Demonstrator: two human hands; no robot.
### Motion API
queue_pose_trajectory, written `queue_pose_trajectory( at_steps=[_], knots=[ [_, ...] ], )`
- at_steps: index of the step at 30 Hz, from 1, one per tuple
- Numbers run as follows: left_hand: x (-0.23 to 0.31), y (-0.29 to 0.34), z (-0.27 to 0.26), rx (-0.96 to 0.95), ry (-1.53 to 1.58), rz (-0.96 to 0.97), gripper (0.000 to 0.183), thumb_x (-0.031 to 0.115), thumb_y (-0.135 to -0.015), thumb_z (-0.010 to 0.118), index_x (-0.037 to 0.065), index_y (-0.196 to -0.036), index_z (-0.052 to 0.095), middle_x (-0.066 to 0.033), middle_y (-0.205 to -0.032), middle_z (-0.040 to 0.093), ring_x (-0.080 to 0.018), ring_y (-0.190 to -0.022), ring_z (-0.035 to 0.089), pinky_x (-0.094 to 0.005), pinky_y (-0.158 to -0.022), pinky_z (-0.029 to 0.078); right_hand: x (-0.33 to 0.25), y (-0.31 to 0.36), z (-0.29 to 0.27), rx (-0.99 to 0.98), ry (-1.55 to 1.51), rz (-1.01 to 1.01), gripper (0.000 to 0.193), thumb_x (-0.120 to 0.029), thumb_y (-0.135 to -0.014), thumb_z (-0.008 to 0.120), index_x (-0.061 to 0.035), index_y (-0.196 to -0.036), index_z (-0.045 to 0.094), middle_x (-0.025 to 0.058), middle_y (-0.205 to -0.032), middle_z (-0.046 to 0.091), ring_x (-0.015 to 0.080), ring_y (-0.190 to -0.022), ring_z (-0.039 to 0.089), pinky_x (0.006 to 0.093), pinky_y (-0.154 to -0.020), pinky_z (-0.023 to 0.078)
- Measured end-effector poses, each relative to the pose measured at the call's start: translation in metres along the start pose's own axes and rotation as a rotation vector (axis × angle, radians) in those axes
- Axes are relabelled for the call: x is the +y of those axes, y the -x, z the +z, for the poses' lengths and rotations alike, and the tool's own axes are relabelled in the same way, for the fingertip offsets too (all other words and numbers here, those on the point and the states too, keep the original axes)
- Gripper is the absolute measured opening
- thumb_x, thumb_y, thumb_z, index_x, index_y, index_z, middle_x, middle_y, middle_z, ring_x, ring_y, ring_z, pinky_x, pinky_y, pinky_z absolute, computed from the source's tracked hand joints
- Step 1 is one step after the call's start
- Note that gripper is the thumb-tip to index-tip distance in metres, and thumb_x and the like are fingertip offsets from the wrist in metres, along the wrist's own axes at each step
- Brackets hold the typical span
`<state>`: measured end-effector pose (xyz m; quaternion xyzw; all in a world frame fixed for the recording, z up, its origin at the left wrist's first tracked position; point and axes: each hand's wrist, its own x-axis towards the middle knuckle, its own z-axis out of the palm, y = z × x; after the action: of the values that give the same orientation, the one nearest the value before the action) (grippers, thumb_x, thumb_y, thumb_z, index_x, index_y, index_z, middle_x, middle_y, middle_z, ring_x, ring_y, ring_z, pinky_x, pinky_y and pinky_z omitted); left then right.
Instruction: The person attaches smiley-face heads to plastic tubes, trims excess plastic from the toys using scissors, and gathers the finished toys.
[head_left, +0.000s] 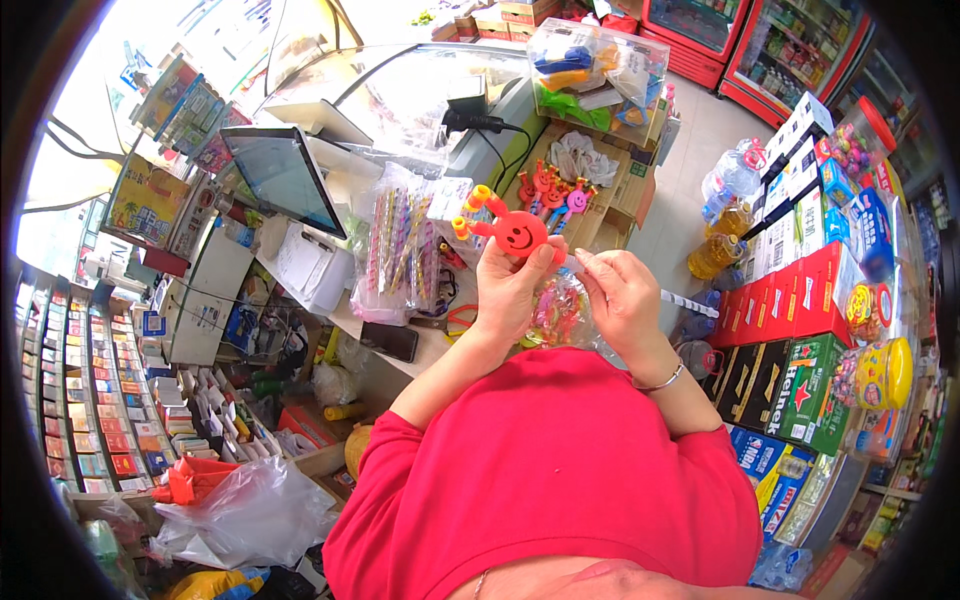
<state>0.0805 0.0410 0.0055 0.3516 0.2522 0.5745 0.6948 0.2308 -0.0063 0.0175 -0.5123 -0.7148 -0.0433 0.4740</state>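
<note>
Left hand (510,285) is closed around a red smiley-face toy (518,233) with orange-tipped prongs, holding it upright above chest height. Right hand (625,295) pinches a thin clear strip at the toy's right edge between thumb and forefinger. A clear bag of colourful small items (560,312) sits between the 2 hands. Beyond, a cardboard box (600,205) holds more smiley toys (550,190). Farther left stands a tilted screen (285,178).

You see a red smiley-face toy (517,234) with orange-yellow tipped arms, a clear bag (560,312) of multicoloured sweets beneath it, your red sleeves (545,470), and striped pastel sticks (395,245) in clear wrap.
</note>
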Motion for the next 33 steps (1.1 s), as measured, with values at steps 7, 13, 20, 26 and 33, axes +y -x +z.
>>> queue_pose_trajectory(
  at_steps=[7, 13, 20, 26, 33],
  knots=[
    [-0.005, 0.003, -0.002, -0.063, -0.102, 0.034, 0.024, 0.002, -0.083, 0.065, 0.003, -0.105, 0.055, -0.0101, -0.097, 0.066, -0.0154, -0.087, 0.064, -0.0278, -0.079, 0.053, 0.002, 0.007, 0.006, -0.108, -0.185, 0.145, 0.016, -0.008, -0.08, 0.064, -0.0039, -0.096, 0.063, 0.0068, -0.074, 0.058, 0.0217, -0.066, 0.059, 0.0314, -0.055, 0.045],
    [-0.011, 0.0, -0.009, -0.145, -0.125, -0.044, 0.026, 0.001, -0.084, 0.064, 0.003, -0.108, 0.055, -0.0127, -0.095, 0.067, -0.0172, -0.086, 0.064, -0.0289, -0.078, 0.051, 0.009, 0.01, -0.002, -0.396, -0.963, 0.719, 0.018, -0.02, -0.094, 0.054, -0.0017, -0.092, 0.053, 0.0035, -0.07, 0.059, 0.0075, -0.059, 0.054, 0.0229, -0.052, 0.043],
    [-0.013, 0.0, -0.001, -0.254, -0.073, -0.196, 0.026, 0.002, -0.083, 0.065, 0.002, -0.108, 0.055, -0.0117, -0.095, 0.066, -0.0165, -0.082, 0.064, -0.0289, -0.078, 0.051, 0.024, 0.023, -0.006, -0.469, -1.155, 0.878, 0.029, -0.03, -0.096, 0.049, -0.0034, -0.087, 0.054, 0.0037, -0.067, 0.06, 0.0068, -0.05, 0.051, 0.0207, -0.047, 0.043],
    [-0.036, 0.002, -0.004, -0.14, -0.085, -0.184, 0.022, 0.002, -0.084, 0.063, 0.002, -0.105, 0.056, -0.0135, -0.097, 0.066, -0.0156, -0.082, 0.064, -0.0279, -0.076, 0.052, 0.022, 0.041, -0.012, -0.306, -0.432, 0.554, 0.023, -0.024, -0.094, 0.053, -0.0022, -0.089, 0.054, 0.0029, -0.071, 0.056, 0.0091, -0.054, 0.05, 0.0261, -0.051, 0.043],
    [-0.034, 0.0, -0.001, -0.256, -0.089, -0.244, 0.019, 0.005, -0.086, 0.062, 0.003, -0.104, 0.057, -0.0136, -0.097, 0.066, -0.0153, -0.083, 0.063, -0.0262, -0.075, 0.05, 0.026, 0.049, -0.024, -0.477, -1.047, 0.992, 0.025, -0.026, -0.093, 0.055, -0.0035, -0.082, 0.057, -0.0018, -0.065, 0.053, 0.0063, -0.054, 0.047, 0.0234, -0.049, 0.037]
  ],
)
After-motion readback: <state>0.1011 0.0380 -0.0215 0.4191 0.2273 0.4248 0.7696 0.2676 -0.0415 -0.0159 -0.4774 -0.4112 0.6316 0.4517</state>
